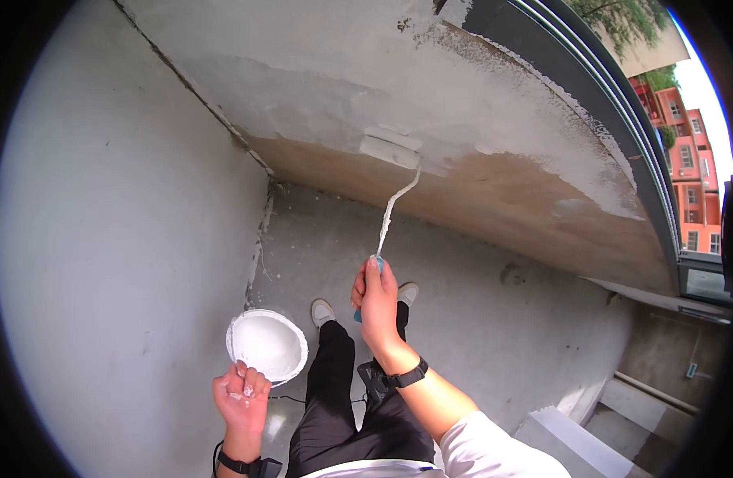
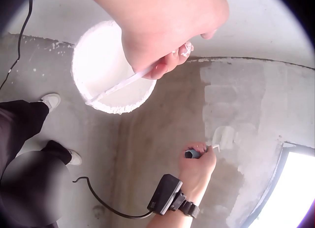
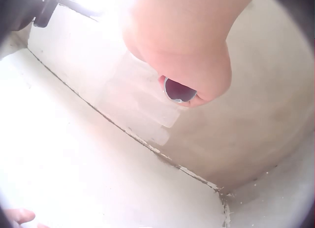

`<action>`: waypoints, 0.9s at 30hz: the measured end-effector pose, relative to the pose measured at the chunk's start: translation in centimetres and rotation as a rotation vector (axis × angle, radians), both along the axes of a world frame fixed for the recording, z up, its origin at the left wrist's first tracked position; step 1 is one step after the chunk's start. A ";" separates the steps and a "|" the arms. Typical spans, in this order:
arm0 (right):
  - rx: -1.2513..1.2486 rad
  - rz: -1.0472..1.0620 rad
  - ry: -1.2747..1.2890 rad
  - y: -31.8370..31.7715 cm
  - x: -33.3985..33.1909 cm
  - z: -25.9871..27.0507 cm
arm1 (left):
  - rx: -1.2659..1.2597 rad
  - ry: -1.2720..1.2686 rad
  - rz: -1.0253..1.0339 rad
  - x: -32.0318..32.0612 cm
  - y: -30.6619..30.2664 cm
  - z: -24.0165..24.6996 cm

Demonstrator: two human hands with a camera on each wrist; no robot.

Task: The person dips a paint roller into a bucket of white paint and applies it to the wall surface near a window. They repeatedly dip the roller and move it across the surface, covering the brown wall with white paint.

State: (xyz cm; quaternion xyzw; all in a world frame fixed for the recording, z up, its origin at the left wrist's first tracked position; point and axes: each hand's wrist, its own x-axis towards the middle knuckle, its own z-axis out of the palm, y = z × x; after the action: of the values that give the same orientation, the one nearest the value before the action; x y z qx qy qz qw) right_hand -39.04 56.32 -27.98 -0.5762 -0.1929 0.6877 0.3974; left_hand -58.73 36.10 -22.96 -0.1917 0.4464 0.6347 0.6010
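Note:
My left hand (image 1: 243, 402) grips the thin handle (image 2: 115, 88) of a white bucket (image 1: 301, 366), fingers curled round it. White smears mark the fingertips, and the bucket's inside and rim are coated white. In my right hand (image 1: 376, 299) is the blue-grey grip of a paint roller (image 1: 390, 149), held in a fist with the thumb along it. The roller's bent rod is crusted with white paint. Its white sleeve lies against the wall (image 1: 494, 187), at the border between painted and bare brown surface. The right wrist view shows the grip's hollow end (image 3: 179, 90) under the palm.
A pale side wall (image 1: 103, 239) meets the painted wall at a cracked corner on the left. A dark window frame (image 1: 613, 88) runs along the upper right. My shoes (image 1: 322, 311) stand on the grey concrete floor (image 1: 478, 319), spotted with paint near the corner.

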 end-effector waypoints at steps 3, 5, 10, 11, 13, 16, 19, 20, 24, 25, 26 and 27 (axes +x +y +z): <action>0.025 -0.020 0.029 -0.1 -0.7 1.8 | 0.008 -0.002 -0.015 0.0 -0.1 -0.2; 0.027 -0.022 0.036 -0.3 -0.9 2.6 | -0.002 -0.004 0.013 0.1 -0.2 -0.3; 0.046 -0.032 0.062 -0.4 -1.1 5.1 | -0.006 0.010 -0.002 0.1 -0.3 -0.4; 0.054 -0.053 0.083 -0.5 -1.0 5.6 | -0.003 0.012 -0.002 0.2 -0.4 -0.5; 0.069 -0.086 0.094 -0.7 -0.8 6.2 | -0.009 0.015 0.006 0.3 -0.4 -0.5; 0.091 -0.089 0.047 -0.5 -0.6 6.0 | -0.034 0.019 0.035 0.5 -0.3 -0.4; 0.072 -0.065 0.009 -0.2 -0.3 4.1 | -0.042 0.022 0.055 0.8 -0.3 -0.4; 0.053 -0.058 -0.007 -0.1 -0.1 3.3 | -0.031 0.025 0.049 1.0 -0.4 -0.4; 0.056 -0.027 -0.016 0.2 0.3 -0.3 | -0.006 0.023 0.015 1.2 -1.3 -1.2; 0.060 -0.026 -0.032 0.2 0.2 -0.8 | -0.001 0.018 0.005 1.0 -1.4 -1.3; 0.064 -0.025 -0.049 0.2 0.1 -1.3 | 0.005 0.012 -0.004 0.9 -1.5 -1.3; 0.063 -0.019 -0.049 0.3 0.1 -1.6 | 0.004 0.011 0.001 0.9 -1.5 -1.4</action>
State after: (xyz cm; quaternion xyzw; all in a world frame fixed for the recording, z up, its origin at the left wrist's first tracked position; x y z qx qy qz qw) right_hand -38.91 56.62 -29.63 -0.5820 -0.2187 0.6629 0.4171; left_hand -57.82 34.56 -24.35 -0.1874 0.4484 0.6368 0.5986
